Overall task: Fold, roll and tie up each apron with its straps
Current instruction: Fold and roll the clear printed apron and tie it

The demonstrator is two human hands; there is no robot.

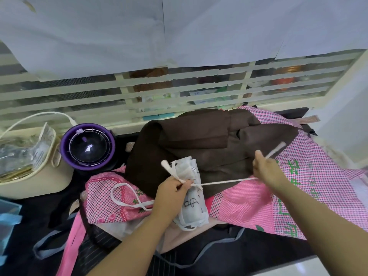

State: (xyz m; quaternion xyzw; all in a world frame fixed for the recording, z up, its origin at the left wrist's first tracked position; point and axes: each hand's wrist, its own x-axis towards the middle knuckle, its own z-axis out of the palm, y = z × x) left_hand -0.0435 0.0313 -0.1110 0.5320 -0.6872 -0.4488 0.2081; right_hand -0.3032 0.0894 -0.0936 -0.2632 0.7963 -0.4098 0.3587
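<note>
**Head-camera view.** We found the white rolled apron (pixel 194 210) near the centre of the desk (pixel 39 216), lying on top of a heap of cloth with its long axis running from 12 to 6 o'clock. The left hand (pixel 173 191) gripped its upper half, with the fingers curled round the roll and pinching the white strap (pixel 225 182) where it crossed the bundle. The right hand (pixel 265 170), at 3 o'clock from the roll, pinched the same strap. The strap ran taut between the two hands, and its free end stuck out past the right hand toward 1 o'clock. The left hand hid the crossing, so we could not tell whether a knot was tied.

Under and behind the roll, at 12 o'clock, lay a crumpled brown apron (pixel 199 144). A pink checked apron (pixel 302 176) with green lettering spread from 2 to 4 o'clock beneath the right forearm. A pink checked piece (pixel 103 196) carrying a loose white loop lay at 9 o'clock, and a dark striped apron (pixel 95 246) lay at 7 o'clock.

At 10 o'clock we noted a purple-rimmed round device (pixel 88 146) beside a cream tub (pixel 39 182) of clear packets. A window grille (pixel 179 86), partly covered by white sheets (pixel 99 26), closed the far side.
</note>
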